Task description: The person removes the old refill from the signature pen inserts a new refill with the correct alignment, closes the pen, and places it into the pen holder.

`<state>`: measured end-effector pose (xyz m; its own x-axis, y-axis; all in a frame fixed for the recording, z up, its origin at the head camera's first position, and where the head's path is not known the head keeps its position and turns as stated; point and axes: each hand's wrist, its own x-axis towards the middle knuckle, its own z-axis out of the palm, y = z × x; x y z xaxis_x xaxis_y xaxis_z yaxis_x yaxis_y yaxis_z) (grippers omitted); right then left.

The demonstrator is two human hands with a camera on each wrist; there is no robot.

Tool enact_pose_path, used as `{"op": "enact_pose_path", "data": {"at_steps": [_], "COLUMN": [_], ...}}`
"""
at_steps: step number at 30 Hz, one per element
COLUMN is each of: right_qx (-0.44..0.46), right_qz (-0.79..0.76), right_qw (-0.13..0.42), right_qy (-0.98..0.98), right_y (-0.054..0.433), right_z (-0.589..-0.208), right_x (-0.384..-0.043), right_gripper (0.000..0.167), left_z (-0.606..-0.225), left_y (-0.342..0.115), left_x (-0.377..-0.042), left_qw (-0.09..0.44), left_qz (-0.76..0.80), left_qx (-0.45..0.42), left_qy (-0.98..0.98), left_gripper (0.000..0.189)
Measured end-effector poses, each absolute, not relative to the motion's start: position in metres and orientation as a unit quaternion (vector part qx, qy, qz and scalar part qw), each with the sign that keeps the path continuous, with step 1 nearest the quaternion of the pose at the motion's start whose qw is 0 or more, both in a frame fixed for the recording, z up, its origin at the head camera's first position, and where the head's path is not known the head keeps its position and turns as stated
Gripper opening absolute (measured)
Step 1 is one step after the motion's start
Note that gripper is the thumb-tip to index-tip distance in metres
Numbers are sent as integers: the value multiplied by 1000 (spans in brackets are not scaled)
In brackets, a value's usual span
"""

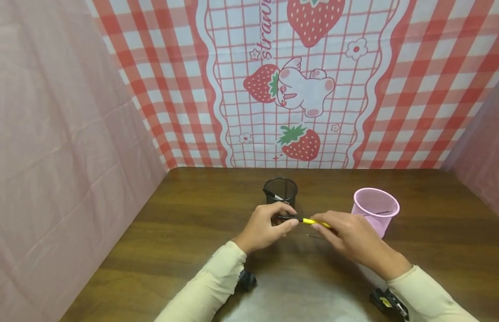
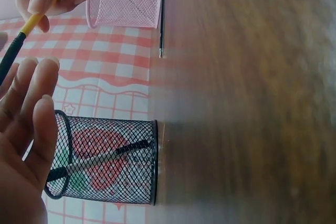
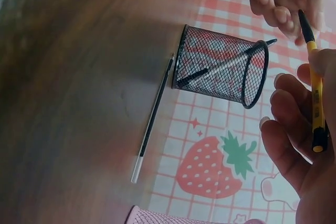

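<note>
A yellow-and-black pen is held level above the table between my two hands. My right hand pinches its yellow barrel between thumb and fingers. My left hand is around the black end, with thumb and fingers spread on either side of it and a gap showing. On the table beneath lies a thin pen refill, dark along most of its length with a pale end. Behind my left hand stands a black mesh pen cup, holding a black-and-white pen.
At the right, a pink mesh pen cup has a thin dark stick inside. The brown wooden table meets a strawberry-patterned cloth at the back. A pinkish curtain hangs at the left.
</note>
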<state>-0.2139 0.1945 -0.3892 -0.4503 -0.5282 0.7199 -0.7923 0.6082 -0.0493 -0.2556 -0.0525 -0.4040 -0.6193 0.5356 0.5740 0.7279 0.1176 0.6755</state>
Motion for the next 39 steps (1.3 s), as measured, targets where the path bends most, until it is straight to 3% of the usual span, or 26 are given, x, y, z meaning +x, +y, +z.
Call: {"op": "enact_pose_path", "data": {"at_steps": [5,24,33,39], "right_qx": [393,408,402,395], "right_qz": [196,221,232,219], "right_qw": [345,341,329,333], "right_qy": [-830,-818,-822,-828], "right_y": [196,196,196,196], "right_z": [-390,-392,-392,-392], "right_x": [-214,-215,-215,-215], "right_gripper": [45,36,16,14], "left_z": [-406,-408,-407,-404], "left_y": [-54,-51,-49,-50], "left_x": [-258,-257,-256,-255], "left_qw": [158,134,148,126], "left_qz": [-470,-502,-501,-498], "left_qx": [-438,-452,-454,-455], "left_qy": [-750,-726,-721,-728], "left_gripper": [12,15,14,13]}}
